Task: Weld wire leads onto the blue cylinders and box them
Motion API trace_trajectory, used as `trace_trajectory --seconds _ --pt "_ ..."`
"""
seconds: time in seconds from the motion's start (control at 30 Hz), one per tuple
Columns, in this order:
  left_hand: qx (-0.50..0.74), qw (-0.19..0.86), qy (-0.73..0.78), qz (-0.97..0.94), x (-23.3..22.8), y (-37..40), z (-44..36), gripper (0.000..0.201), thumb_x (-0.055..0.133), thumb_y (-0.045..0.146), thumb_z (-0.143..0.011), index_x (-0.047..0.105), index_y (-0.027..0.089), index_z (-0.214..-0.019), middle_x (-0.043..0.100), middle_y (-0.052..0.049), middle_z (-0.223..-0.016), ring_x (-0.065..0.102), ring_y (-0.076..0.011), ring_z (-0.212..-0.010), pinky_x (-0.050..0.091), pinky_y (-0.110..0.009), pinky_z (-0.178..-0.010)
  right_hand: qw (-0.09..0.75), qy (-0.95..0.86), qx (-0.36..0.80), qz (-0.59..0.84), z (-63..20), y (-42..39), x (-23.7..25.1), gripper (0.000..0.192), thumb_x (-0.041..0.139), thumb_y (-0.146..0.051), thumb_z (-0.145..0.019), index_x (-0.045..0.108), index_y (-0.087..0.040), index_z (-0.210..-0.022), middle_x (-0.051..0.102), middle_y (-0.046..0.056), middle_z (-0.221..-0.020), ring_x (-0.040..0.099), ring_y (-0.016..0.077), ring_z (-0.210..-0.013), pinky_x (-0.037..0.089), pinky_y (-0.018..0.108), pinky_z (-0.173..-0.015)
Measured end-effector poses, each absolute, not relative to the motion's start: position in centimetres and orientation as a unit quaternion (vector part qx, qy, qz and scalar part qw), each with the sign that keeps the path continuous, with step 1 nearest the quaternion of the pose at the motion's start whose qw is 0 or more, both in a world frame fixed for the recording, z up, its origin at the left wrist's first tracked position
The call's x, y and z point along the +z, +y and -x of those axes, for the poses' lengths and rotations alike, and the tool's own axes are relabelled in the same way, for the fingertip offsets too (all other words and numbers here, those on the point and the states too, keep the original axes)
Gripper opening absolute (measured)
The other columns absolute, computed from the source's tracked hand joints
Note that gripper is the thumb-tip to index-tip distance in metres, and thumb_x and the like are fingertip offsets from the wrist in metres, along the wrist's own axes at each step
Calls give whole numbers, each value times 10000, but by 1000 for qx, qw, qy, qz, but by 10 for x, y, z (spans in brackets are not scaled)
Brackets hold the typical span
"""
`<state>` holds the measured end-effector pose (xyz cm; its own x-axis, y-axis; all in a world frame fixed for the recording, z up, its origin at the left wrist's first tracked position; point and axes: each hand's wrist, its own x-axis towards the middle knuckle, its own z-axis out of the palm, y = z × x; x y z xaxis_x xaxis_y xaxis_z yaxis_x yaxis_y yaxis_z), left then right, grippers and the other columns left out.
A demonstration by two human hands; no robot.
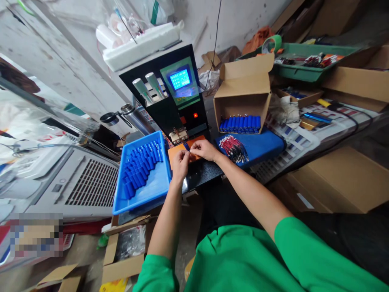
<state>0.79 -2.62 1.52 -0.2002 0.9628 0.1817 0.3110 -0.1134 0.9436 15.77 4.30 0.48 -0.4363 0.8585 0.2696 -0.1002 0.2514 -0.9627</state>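
Item: blue cell (pixel 186 146), one piece, small and cylindrical, held between both hands over the orange pad (pixel 179 155) at the foot of the welding machine (pixel 174 95).

Grip, left hand (pixel 180 163): fingers pressed together on the near end of the cell, thumb and forefinger pinching it. Grip, right hand (pixel 206 150): fingertips closed on the far end of the same cell; whether a wire lead is also pinched there is too small to tell. The cell bridges the two grips, just below the machine's electrode head (pixel 178 135).

Stock, left of the grips: blue tray (pixel 142 194) on the table, holding a loose heap of like cells (pixel 141 167) in its upper half; the lower half shows bare tray floor.

Stock, right of the grips: bundle of red and black leads (pixel 233 148) lying on a blue mat (pixel 261 147), close to the right wrist. Beyond it, an open cardboard box (pixel 243 95) on its side, with a neat row of blue cells (pixel 240 123) that appear to carry leads.

Progress, judged: well under way, with many cells still heaped in the tray and leads still in the bundle. The piece in hand is not yet under the electrodes.

Machine status: screen (pixel 180 79) lit blue, red lamp on.
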Motion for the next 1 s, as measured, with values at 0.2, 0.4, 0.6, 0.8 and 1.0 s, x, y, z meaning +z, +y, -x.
trace_trajectory --seconds 0.2,0.4,0.6,0.8,1.0 --pt "535 229 578 -573 12 -34 -10 220 605 395 -898 616 183 -841 644 -22 -781 605 -141 -710 504 -278 -702 471 -624 544 305 -158 42 9 210 698 -363 -707 639 -162 -701 625 -5 -655 530 121 -620 417 250 -609" --pt "474 99 568 -666 8 -39 -5 228 629 268 -846 702 218 -1056 613 -119 -1261 581 -260 -1241 509 -416 -1029 499 -531 608 316 -163 41 13 237 673 -409 -696 597 -185 -673 495 -54 -511 400 87 -477 292 225 -483" --pt "404 136 541 -725 1 -25 -1 479 623 256 -860 623 233 -1338 686 -111 -1147 666 -242 -1043 532 -427 -981 508 -510 615 321 -164 40 15 245 678 -416 -670 599 -184 -666 496 -50 -512 397 83 -470 280 222 -462" --pt "469 180 537 -677 1 -27 -5 448 617 327 -900 616 208 -1331 681 -80 -1002 661 -178 -845 572 -349 -825 520 -501 611 325 -163 41 15 258 690 -428 -673 593 -189 -667 482 -56 -511 394 82 -469 286 220 -457" --pt "502 91 558 -654 16 -33 -8 344 577 379 -948 667 188 -1220 710 -84 -1029 648 -183 -874 549 -370 -885 513 -502 610 334 -161 43 13 310 707 -481 -688 577 -200 -663 464 -50 -497 385 91 -471 286 227 -450"
